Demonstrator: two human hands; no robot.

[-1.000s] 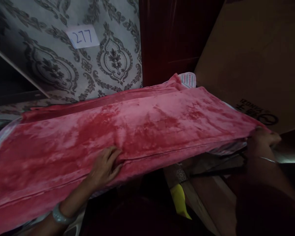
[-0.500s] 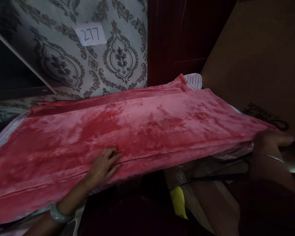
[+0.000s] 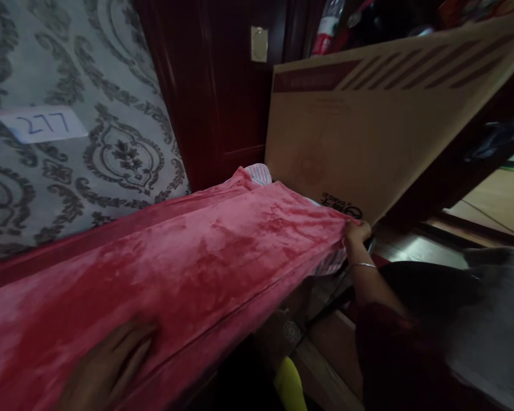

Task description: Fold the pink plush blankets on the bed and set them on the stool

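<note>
A long red-pink plush cloth (image 3: 223, 240) lies spread over a narrow board. The board's striped cover (image 3: 259, 173) shows at the far end and below the cloth's right edge, much like an ironing board's. My right hand (image 3: 356, 231) is closed on the cloth's far right corner and holds it taut. On the near part of the cloth rests my left hand (image 3: 115, 359), blurred, its fingers stretched out over the pile. A long fold or seam runs along the cloth's near side.
Patterned wallpaper (image 3: 124, 154) with a paper label (image 3: 45, 123) marked 277 is behind the board. A dark red wooden panel (image 3: 214, 85) and a large cardboard box (image 3: 368, 131) stand beyond it. A grey-and-black covered thing (image 3: 488, 325) is at the right. Something yellow (image 3: 290, 385) shows below.
The view has swung to the right, bringing the box's top into sight. My right hand still grips the cloth's corner, and my left hand stays on the cloth, now lower in view.
</note>
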